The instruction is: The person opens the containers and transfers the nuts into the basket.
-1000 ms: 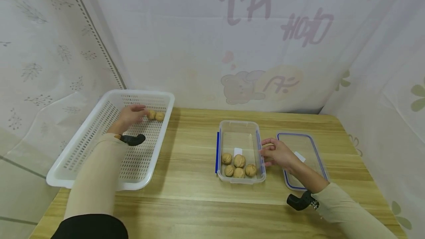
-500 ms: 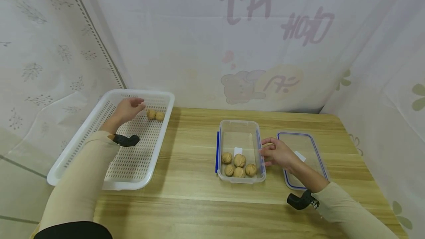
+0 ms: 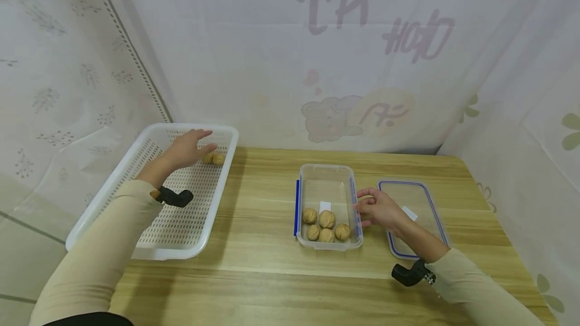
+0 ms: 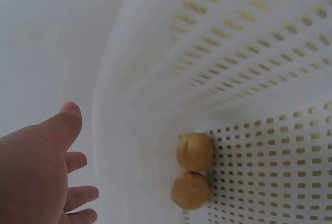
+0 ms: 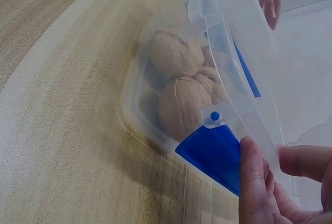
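Note:
My left hand [image 3: 186,150] hovers over the far part of a white perforated basket [image 3: 188,251], fingers spread with nothing between them. Just past its fingertips, two walnuts [image 4: 193,169] lie side by side in the basket's far corner; in the head view the fingers partly cover one. My right hand [image 3: 378,209] holds the right wall of a clear plastic food container [image 3: 322,187], thumb and fingers at its rim beside a blue latch [image 5: 215,156]. Several walnuts [image 3: 327,219] are grouped in the container's near half, along with a small white packet [image 3: 324,207].
A clear lid [image 3: 410,197] with a blue seal lies right of the container, partly under the right forearm. Patterned white curtains [image 3: 254,64] close off the back and sides of the wooden table [image 3: 272,286].
My left hand first drew back from the two walnuts, then moved right and is over them again with fingers spread wider. The right hand and container have stayed put.

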Available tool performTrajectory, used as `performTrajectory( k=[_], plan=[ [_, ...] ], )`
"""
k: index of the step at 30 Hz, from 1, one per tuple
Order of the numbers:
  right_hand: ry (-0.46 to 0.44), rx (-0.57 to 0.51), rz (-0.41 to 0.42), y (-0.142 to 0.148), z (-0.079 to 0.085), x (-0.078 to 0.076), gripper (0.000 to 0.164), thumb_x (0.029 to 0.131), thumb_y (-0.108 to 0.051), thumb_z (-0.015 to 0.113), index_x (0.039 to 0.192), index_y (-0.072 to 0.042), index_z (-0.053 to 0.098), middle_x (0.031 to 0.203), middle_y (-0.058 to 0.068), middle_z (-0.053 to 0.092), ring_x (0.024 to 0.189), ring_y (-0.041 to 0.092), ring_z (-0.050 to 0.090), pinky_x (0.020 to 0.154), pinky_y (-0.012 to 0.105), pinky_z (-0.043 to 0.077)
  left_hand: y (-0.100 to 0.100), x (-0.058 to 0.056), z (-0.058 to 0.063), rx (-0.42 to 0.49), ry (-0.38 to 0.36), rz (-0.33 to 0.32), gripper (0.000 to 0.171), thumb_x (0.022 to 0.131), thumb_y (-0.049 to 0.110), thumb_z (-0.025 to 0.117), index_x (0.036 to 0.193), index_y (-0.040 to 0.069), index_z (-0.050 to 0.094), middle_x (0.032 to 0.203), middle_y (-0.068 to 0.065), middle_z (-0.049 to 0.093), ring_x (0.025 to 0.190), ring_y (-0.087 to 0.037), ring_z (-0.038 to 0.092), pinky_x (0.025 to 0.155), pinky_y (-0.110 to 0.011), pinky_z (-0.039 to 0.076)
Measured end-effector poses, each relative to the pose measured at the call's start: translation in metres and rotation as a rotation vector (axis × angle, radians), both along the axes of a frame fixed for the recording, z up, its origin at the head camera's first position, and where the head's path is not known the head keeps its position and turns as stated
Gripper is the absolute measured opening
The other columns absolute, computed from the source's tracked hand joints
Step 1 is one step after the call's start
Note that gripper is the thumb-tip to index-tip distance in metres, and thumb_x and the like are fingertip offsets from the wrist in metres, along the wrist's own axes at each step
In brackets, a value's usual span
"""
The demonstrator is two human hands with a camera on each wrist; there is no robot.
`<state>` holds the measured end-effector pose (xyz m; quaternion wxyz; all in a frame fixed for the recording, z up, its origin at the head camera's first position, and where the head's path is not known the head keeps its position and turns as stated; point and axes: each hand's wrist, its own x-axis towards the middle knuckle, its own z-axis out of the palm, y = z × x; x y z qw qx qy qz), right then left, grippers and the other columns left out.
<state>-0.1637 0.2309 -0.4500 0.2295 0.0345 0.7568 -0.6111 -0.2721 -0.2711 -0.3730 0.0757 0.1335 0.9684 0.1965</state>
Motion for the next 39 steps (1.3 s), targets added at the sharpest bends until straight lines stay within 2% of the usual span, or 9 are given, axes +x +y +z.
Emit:
performTrajectory(
  k=[4, 8, 14, 20, 27, 39],
  plan=[
    [-0.004, -0.005, 0.000, 0.000, -0.002, -0.001, 0.042, 0.100, -0.001, 0.061, 0.136, 0.006, 0.040, 0.104, 0.015, 0.062, 0.084, 0.018, 0.061, 0.068, 0.033, 0.062, 0.014, 0.004, 0.005, -0.077, 0.017, -0.036, 0.070, 0.109, 0.044, 0.043, 0.158, -0.004, 0.027, 0.159, -0.037, 0.019, 0.148, -0.057, 0.007, 0.112, -0.077, -0.001],
    [-0.004, -0.007, 0.002, 0.001, -0.004, -0.003, 0.043, 0.100, -0.001, 0.062, 0.137, 0.006, 0.040, 0.103, 0.014, 0.062, 0.084, 0.018, 0.061, 0.068, 0.033, 0.062, 0.027, 0.011, 0.010, -0.085, 0.021, -0.066, 0.071, 0.109, 0.045, 0.045, 0.159, -0.001, 0.025, 0.162, -0.036, 0.015, 0.149, -0.055, 0.004, 0.111, -0.079, -0.003],
    [-0.003, -0.001, 0.007, 0.000, -0.004, -0.004, 0.043, 0.100, -0.002, 0.062, 0.136, 0.006, 0.041, 0.103, 0.014, 0.063, 0.084, 0.017, 0.061, 0.067, 0.032, 0.061, 0.045, 0.022, 0.014, -0.081, 0.048, -0.129, 0.070, 0.108, 0.043, 0.047, 0.160, 0.000, 0.026, 0.162, -0.034, 0.014, 0.150, -0.054, 0.003, 0.112, -0.077, -0.004],
    [-0.005, -0.006, 0.011, 0.001, -0.003, -0.004, 0.044, 0.100, -0.002, 0.062, 0.137, 0.007, 0.040, 0.102, 0.012, 0.063, 0.084, 0.017, 0.061, 0.067, 0.032, 0.061, 0.064, 0.025, 0.017, -0.076, 0.067, -0.183, 0.072, 0.108, 0.040, 0.050, 0.160, 0.000, 0.023, 0.163, -0.034, 0.014, 0.150, -0.053, 0.004, 0.113, -0.076, -0.004],
    [-0.007, -0.014, 0.004, 0.001, -0.001, -0.005, 0.043, 0.099, -0.001, 0.063, 0.135, 0.007, 0.040, 0.099, 0.010, 0.063, 0.083, 0.017, 0.061, 0.067, 0.031, 0.061, 0.090, 0.024, 0.012, -0.086, 0.065, -0.229, 0.072, 0.107, 0.039, 0.053, 0.161, 0.003, 0.023, 0.164, -0.031, 0.014, 0.152, -0.049, 0.005, 0.115, -0.074, -0.003],
    [0.000, 0.005, 0.004, 0.002, -0.002, -0.004, 0.043, 0.099, -0.002, 0.063, 0.136, 0.006, 0.041, 0.103, 0.013, 0.064, 0.083, 0.017, 0.062, 0.066, 0.031, 0.061, 0.141, 0.036, 0.016, -0.091, 0.037, -0.349, 0.072, 0.105, 0.045, 0.054, 0.162, 0.008, 0.026, 0.166, -0.024, 0.016, 0.154, -0.043, 0.006, 0.118, -0.069, -0.002]
  ],
)
